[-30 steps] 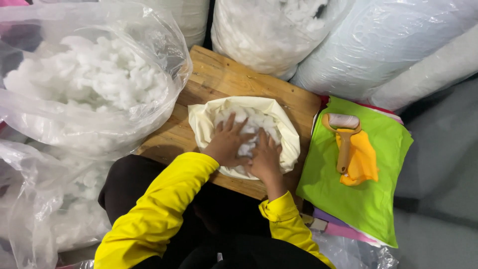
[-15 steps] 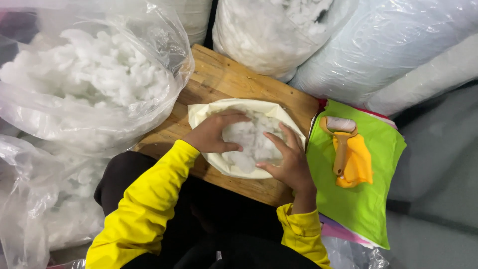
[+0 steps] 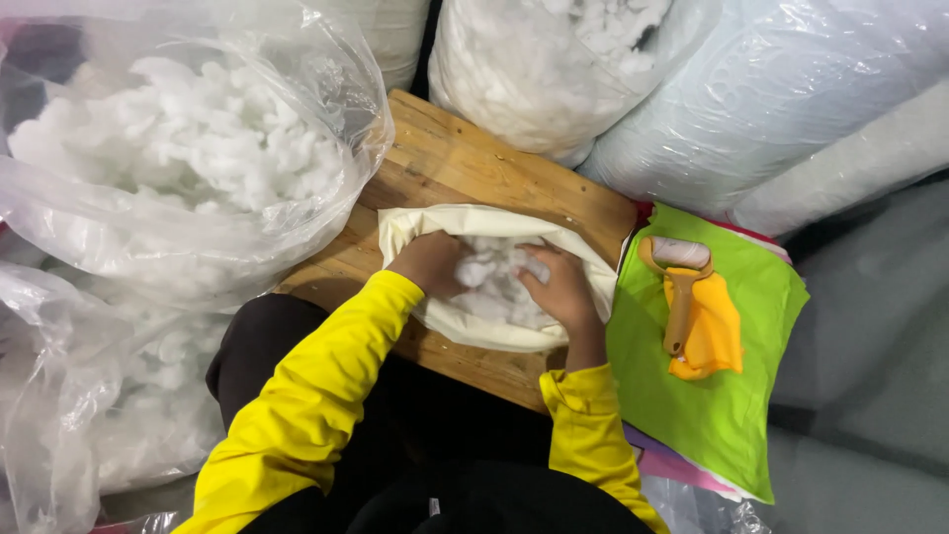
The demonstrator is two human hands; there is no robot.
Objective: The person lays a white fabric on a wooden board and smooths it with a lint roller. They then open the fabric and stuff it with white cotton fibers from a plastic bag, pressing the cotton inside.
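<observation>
Cream cover (image 3: pixel 474 225): lay on table (image 3: pixel 465 163) | left hand (image 3: pixel 431 265): inside cover, grip not visible | right hand (image 3: pixel 560 289): curled on white stuffing (image 3: pixel 494 287) in cover | lint roller (image 3: pixel 680 287): right of cover

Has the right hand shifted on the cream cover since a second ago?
Yes. The right hand has moved toward the green cloth and now sits near the cream cover's right rim, fingers in the white stuffing.

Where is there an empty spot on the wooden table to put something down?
Bare wood shows on the wooden table behind the cream cover, up to the stuffing bags. A thin strip runs along the near edge. The middle is crowded: left hand and right hand press into the filling.
</observation>
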